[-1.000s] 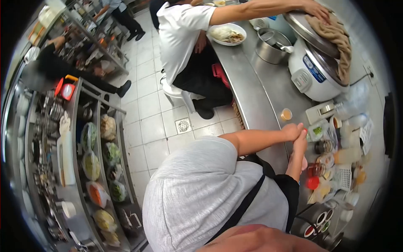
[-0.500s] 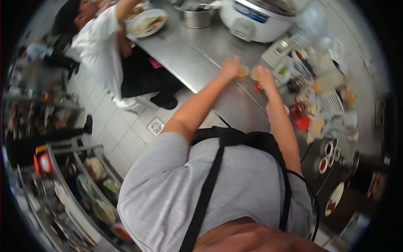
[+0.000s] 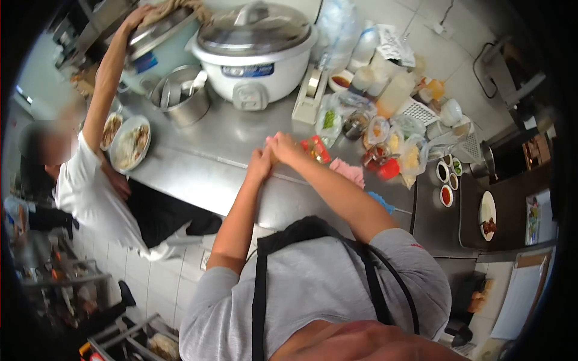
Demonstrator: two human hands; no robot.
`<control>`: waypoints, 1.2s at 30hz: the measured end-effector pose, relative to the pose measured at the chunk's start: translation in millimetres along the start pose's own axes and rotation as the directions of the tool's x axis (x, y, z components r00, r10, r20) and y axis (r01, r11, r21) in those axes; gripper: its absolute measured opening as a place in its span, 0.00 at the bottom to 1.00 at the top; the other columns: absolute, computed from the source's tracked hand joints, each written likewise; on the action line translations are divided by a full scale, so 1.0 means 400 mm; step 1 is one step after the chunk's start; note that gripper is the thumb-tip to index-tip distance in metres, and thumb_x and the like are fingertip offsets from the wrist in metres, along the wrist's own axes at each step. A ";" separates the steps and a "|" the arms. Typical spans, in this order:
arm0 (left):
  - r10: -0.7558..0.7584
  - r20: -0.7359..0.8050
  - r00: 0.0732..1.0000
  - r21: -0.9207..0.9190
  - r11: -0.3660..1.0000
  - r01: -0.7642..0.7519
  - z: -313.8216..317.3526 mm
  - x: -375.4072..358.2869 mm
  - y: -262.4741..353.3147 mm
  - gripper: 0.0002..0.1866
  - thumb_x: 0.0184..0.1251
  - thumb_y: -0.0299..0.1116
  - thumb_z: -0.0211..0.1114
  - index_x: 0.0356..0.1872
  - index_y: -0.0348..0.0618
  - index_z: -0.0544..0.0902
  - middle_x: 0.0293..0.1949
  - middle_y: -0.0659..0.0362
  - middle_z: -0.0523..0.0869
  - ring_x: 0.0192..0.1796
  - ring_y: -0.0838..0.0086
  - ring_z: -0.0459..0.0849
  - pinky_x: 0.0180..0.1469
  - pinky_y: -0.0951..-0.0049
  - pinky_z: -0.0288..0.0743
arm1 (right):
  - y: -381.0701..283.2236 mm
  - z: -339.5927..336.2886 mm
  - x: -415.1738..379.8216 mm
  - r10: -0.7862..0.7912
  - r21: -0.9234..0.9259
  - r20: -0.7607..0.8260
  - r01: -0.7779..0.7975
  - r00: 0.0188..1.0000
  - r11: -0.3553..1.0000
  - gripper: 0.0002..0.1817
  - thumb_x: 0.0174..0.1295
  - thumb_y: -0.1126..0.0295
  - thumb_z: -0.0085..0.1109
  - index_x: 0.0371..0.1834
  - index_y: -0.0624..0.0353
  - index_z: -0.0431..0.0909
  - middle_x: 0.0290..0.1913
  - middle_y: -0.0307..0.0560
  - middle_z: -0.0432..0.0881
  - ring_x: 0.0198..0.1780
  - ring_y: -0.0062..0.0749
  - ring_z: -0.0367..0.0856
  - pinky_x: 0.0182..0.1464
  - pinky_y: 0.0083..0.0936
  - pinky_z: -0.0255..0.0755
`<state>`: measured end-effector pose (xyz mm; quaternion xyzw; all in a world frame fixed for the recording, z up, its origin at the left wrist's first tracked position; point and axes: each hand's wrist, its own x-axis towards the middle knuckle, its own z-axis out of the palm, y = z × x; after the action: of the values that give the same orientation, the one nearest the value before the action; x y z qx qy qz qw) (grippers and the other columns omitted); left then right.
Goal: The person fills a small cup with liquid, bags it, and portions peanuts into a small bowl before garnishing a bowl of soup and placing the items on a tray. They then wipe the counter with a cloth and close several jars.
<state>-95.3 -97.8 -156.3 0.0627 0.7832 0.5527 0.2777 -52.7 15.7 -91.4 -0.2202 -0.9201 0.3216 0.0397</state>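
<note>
My left hand (image 3: 260, 163) and my right hand (image 3: 285, 148) meet over the steel counter (image 3: 217, 159), fingers closed and pressed close together. Between them shows a sliver of a small yellowish cup (image 3: 275, 158), mostly hidden by the fingers. Just right of my right hand lies a red and yellow packet (image 3: 315, 149). A pink cloth (image 3: 347, 173) rests under the reach of my right forearm, and a blue cloth (image 3: 380, 202) is nearer my body.
A large rice cooker (image 3: 250, 60) and a metal pot (image 3: 180, 96) stand behind. Plates of food (image 3: 130, 144) sit at the left, by a person in white (image 3: 99, 201) with one arm raised. Bottles, bags and a red-lidded jar (image 3: 379, 159) crowd the right. Sauce bowls (image 3: 445, 194) lie farther right.
My hands, apart before with a small yellowish cup in each, have come together. The view has turned, bringing the rice cooker and plates more fully into sight.
</note>
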 end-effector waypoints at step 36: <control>0.414 0.026 0.910 0.825 0.505 -0.253 0.058 0.001 0.174 0.19 0.61 0.45 0.44 0.46 0.47 0.74 0.47 0.51 0.72 0.50 0.55 0.68 0.51 0.56 0.60 | 0.160 -0.958 0.455 -0.233 -0.195 -0.968 0.303 0.096 0.933 0.07 0.55 0.69 0.47 0.30 0.63 0.67 0.31 0.58 0.73 0.35 0.51 0.72 0.36 0.39 0.66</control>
<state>-98.3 -51.8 -99.4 0.2844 0.9415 0.1771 0.0353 -110.0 358.9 160.0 -0.2033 -0.6862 0.1131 0.6892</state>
